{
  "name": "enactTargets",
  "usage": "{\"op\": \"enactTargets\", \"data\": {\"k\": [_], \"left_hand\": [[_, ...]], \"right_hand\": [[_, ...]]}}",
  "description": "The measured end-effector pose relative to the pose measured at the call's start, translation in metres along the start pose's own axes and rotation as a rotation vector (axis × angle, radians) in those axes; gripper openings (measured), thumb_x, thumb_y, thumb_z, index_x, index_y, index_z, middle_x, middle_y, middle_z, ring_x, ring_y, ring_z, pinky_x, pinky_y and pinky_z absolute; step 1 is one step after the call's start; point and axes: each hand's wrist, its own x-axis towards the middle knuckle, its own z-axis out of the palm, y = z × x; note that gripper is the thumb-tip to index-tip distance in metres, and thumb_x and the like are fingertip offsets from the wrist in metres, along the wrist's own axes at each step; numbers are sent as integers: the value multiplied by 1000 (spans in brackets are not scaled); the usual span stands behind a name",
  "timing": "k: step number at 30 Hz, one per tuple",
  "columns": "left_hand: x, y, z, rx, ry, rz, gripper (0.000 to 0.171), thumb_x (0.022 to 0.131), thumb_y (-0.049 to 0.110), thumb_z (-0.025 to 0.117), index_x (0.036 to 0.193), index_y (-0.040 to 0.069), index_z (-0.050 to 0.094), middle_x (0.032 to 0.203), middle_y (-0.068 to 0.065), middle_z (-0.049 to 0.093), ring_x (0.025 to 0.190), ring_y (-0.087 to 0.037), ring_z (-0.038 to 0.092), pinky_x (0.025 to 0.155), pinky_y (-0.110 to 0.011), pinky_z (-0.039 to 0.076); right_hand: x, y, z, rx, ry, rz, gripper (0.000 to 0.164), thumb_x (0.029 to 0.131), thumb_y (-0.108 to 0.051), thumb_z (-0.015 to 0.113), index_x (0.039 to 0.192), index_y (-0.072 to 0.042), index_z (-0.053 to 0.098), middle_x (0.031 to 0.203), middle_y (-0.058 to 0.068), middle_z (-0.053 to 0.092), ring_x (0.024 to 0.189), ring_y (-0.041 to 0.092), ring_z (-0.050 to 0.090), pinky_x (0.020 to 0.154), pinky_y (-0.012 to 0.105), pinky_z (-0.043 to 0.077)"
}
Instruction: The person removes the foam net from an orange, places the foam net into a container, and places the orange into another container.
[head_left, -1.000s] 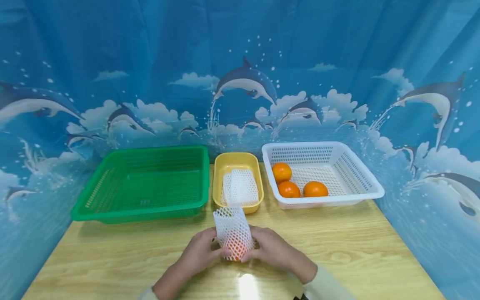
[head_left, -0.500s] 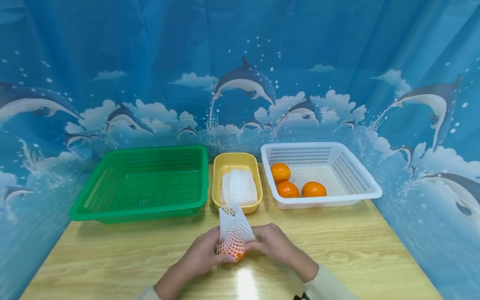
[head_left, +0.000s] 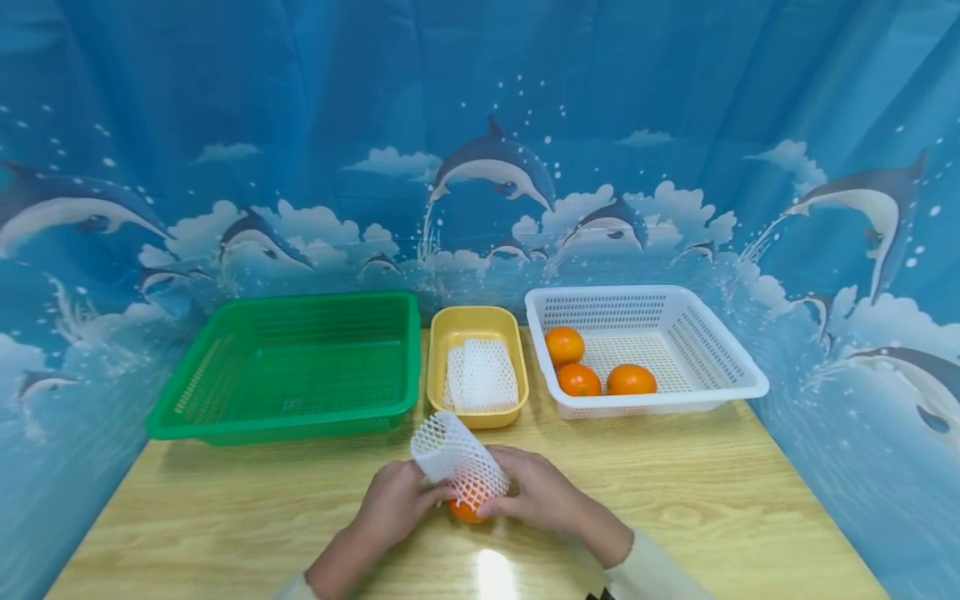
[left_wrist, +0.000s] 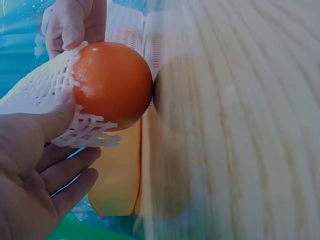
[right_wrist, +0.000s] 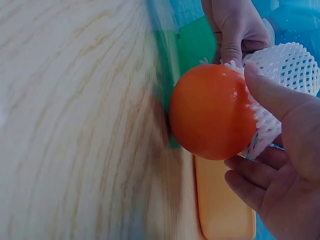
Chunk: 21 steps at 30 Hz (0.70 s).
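A white foam net sleeve (head_left: pixel 448 448) covers the upper part of an orange (head_left: pixel 467 513) at the table's near middle. Its loose end stands up and leans left. My left hand (head_left: pixel 393 502) pinches the sleeve's edge between thumb and fingers; in the left wrist view the thumb presses on the mesh beside the bare orange (left_wrist: pixel 117 85). My right hand (head_left: pixel 542 493) holds the orange's right side through the net. In the right wrist view, its thumb lies at the sleeve's edge and its fingers curve under the orange (right_wrist: pixel 212 115), whose lower half shows uncovered.
Behind the hands stands a yellow tray (head_left: pixel 437 392) with several white foam sleeves (head_left: pixel 487 375). At left is a green basket (head_left: pixel 285 429). The white basket (head_left: pixel 675 392) at right holds three oranges (head_left: pixel 632 379). A dolphin-printed curtain (head_left: pixel 480 75) hangs behind the wooden table (head_left: pixel 675 483).
The sleeve's loose end has tipped to the left, and more of the orange's bottom shows bare. My left hand has shifted from the orange's side up to the net's edge.
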Motion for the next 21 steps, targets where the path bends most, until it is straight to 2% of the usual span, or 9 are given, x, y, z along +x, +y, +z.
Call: {"op": "enactTargets", "data": {"k": [5,13,17,21], "left_hand": [[0,0,1,-44,-6,-15,30,73,25,83,95,9,70,89,-5,74,78,-17,70,69,-30,58],[-1,1,4,-127,-90,-39,52,76,32,82,119,9,63,114,-6,68,104,-23,65,90,-42,54],[-2,4,7,-199,-141,-61,66,74,36,82,127,7,56,121,-9,64,111,-26,61,94,-45,51],[-5,6,9,-222,-156,-76,67,72,36,83,127,8,55,121,-10,64,110,-27,61,94,-46,51]], "right_hand": [[0,-1,0,-13,3,6,64,82,-51,70,136,-20,56,139,-4,55,126,17,53,107,43,41],[-2,0,-1,-13,27,-1,58,84,-48,69,133,-20,58,135,-3,58,122,17,56,104,44,45],[-1,1,0,-13,102,-58,48,82,-41,72,123,-17,65,126,-4,64,115,15,60,100,39,48],[-1,0,1,7,215,-108,25,84,-26,75,105,-13,73,107,-3,72,99,13,68,88,31,55]]}}
